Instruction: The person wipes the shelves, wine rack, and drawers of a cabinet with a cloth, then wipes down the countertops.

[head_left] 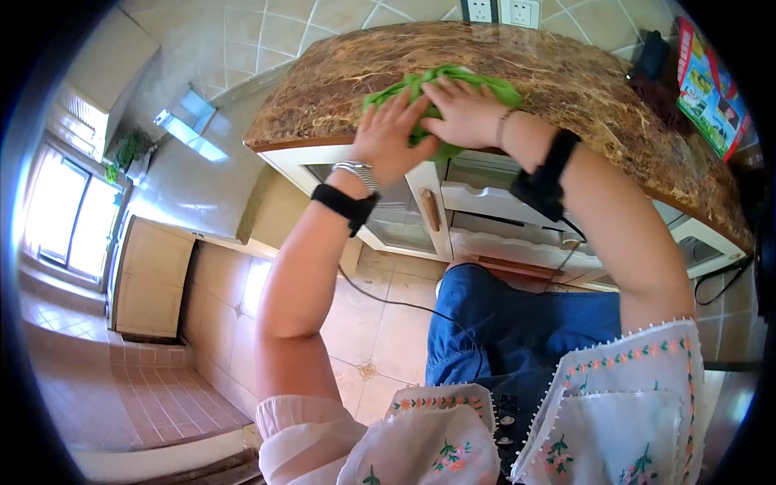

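A bright green cloth (499, 87) lies bunched on the brown marbled countertop (323, 81), near its front edge. My left hand (392, 137) rests on the cloth's left part with its fingers spread. Beside it, my right hand (465, 113) lies flat over the middle of the cloth, fingers apart, its fingertips close to my left hand. Both palms face down. Parts of the cloth under the hands are hidden.
A red and green package (711, 97) and a dark cloth item (656, 97) are at the counter's right end. White cabinet doors and drawers (501, 230) are below the counter. Two wall sockets (520, 12) are behind it. A black cable (396, 302) hangs between my arms.
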`<state>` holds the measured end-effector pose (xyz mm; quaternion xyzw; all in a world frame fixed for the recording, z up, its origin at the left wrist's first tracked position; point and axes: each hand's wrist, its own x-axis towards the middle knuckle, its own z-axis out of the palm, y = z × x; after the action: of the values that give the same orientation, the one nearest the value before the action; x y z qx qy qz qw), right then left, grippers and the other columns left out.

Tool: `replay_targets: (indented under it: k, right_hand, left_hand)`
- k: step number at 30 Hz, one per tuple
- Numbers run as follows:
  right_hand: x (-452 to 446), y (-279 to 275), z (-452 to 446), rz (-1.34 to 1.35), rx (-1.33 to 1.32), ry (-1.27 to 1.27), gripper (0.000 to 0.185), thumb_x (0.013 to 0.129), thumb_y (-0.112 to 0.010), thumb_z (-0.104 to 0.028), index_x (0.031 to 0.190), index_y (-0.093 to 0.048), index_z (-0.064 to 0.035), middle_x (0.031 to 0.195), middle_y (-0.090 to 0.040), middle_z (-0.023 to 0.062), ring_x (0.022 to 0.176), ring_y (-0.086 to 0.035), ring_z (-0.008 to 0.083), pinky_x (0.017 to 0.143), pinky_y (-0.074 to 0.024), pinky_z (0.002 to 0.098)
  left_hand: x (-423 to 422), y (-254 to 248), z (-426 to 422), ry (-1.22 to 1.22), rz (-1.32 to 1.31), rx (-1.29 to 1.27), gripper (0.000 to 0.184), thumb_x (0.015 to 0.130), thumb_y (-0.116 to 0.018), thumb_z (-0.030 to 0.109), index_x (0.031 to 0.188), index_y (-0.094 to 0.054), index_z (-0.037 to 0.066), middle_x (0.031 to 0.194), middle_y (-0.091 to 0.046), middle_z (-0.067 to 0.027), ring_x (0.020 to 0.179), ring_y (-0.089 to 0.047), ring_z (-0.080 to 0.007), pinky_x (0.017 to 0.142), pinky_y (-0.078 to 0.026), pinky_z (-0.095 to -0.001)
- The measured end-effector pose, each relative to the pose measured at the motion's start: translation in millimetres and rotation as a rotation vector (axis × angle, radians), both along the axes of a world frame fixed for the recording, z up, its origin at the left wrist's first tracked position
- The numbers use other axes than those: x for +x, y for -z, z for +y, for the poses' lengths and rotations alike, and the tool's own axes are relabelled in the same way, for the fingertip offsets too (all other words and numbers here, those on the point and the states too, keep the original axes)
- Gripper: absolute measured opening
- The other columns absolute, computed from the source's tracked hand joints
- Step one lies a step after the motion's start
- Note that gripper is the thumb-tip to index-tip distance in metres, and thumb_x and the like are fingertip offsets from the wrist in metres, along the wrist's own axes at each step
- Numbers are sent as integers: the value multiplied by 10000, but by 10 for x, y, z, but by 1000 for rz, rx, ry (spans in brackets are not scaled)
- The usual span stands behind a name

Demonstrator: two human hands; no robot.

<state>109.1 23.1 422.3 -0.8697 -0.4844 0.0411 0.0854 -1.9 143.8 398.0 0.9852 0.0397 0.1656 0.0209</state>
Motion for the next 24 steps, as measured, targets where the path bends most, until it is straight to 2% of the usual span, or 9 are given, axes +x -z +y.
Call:
replay_targets:
  k: [2,3,6,9,12,14,20,22,24]
  right_hand:
    - [-37,20,251,20,34,32,666,840,-318,-455,1420,-163,-166,1483,-108,101,1363,-93,308,1072,-66,536]
    - [-43,31,354,23,67,36,664,844,-290,-500,1416,-178,-184,1476,-131,115,1354,-134,315,1071,-89,538]
    - [-9,-2,552,92,99,63,612,858,-277,-465,1412,-204,-218,1480,-131,87,1359,-116,309,1072,-64,539]
    - [31,-4,565,167,147,30,601,866,-304,-454,1410,-217,-213,1481,-124,93,1362,-109,302,1066,-44,552]
    - [37,-40,460,187,131,10,603,868,-324,-459,1410,-221,-217,1484,-108,98,1366,-86,303,1061,-21,562]
    - [6,-66,322,200,144,13,551,873,-308,-421,1379,-311,-203,1470,-160,123,1358,-117,309,1060,-47,555]
    - [42,4,133,200,182,7,565,869,-345,-422,1372,-328,-167,1460,-178,150,1347,-143,330,1055,-49,556]
    - [60,27,48,201,160,-8,607,858,-365,-467,1392,-290,-188,1476,-122,135,1353,-105,340,1056,-17,560]
    - [76,31,-78,206,176,-8,605,858,-370,-456,1390,-293,-177,1473,-131,140,1353,-106,340,1058,-19,557]
  left_hand:
    - [-25,-33,201,-55,44,-63,642,819,-456,425,1380,-296,157,1438,-233,-165,1344,-192,-288,1091,-99,-460]
    - [2,-26,335,-53,49,-111,626,824,-443,405,1384,-291,171,1442,-229,-156,1349,-180,-281,1091,-89,-465]
    - [92,2,652,-45,59,-204,570,852,-386,370,1385,-292,192,1445,-231,-137,1345,-190,-280,1088,-73,-469]
    - [140,64,753,-145,56,-161,530,875,-346,373,1383,-298,228,1447,-231,-128,1342,-193,-287,1081,-80,-476]
    - [176,141,785,-119,-7,-58,509,893,-303,375,1383,-295,239,1444,-234,-139,1338,-198,-297,1073,-90,-489]
    - [165,159,763,-132,-8,-122,501,898,-280,369,1382,-297,239,1436,-243,-153,1335,-202,-305,1070,-91,-496]
    - [131,198,538,-128,-23,-67,506,897,-274,371,1384,-288,233,1411,-282,-163,1325,-214,-325,1053,-83,-536]
    - [136,196,422,-139,2,-83,514,897,-269,381,1389,-276,233,1417,-271,-159,1325,-211,-329,1046,-74,-554]
    - [147,190,305,-149,10,-78,519,898,-263,396,1391,-271,231,1422,-264,-155,1326,-208,-331,1040,-68,-569]
